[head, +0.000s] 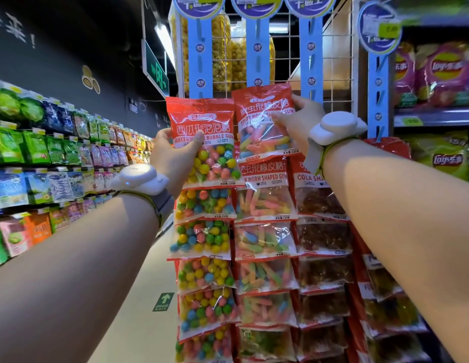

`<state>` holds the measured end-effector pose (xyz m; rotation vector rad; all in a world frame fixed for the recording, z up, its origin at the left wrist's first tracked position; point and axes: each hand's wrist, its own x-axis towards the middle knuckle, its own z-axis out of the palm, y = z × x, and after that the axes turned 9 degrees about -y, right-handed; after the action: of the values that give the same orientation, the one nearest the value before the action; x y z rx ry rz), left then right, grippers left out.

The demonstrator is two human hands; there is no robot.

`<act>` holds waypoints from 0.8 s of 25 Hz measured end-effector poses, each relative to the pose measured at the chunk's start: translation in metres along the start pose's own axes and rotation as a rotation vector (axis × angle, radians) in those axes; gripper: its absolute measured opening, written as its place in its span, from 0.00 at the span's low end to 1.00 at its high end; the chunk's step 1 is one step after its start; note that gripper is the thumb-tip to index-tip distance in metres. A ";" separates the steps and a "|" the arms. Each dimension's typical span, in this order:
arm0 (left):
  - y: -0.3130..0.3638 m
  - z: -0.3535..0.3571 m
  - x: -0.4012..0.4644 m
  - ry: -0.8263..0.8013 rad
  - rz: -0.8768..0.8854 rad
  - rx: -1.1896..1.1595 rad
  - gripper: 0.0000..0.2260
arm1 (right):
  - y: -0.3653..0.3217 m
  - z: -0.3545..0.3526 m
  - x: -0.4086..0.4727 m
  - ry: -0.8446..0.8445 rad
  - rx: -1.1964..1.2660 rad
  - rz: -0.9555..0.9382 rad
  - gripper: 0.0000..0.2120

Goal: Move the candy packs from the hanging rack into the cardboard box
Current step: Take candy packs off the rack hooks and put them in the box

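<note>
A wire hanging rack carries blue clip strips with columns of red-topped candy packs. My left hand grips the top watermelon bubble gum pack by its left edge, thumb across the front. My right hand pinches the top colour worm gum pack at its right side. Both packs are at the top of their columns. More bubble gum packs, worm packs and cola packs hang below. The cardboard box is not in view.
Popcorn bags hang high behind the strips. Shelves of chip bags stand at the right, and long shelves of snack packs run down the left. The aisle floor with a green exit arrow lies between.
</note>
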<state>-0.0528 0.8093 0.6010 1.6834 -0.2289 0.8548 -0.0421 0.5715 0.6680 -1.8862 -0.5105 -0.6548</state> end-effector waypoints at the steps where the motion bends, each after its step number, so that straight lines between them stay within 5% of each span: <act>1: 0.000 0.000 0.000 0.001 -0.002 -0.002 0.43 | -0.001 0.000 0.000 0.011 0.004 -0.025 0.27; 17: 0.003 0.007 -0.005 0.074 -0.023 0.097 0.44 | 0.018 0.011 -0.014 -0.046 -0.064 0.041 0.33; 20: 0.010 0.008 -0.007 0.097 -0.020 0.138 0.40 | 0.020 0.015 -0.025 -0.041 -0.022 -0.022 0.28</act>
<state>-0.0608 0.7971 0.6039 1.7641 -0.0881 0.9530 -0.0456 0.5761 0.6328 -1.9208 -0.5526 -0.6395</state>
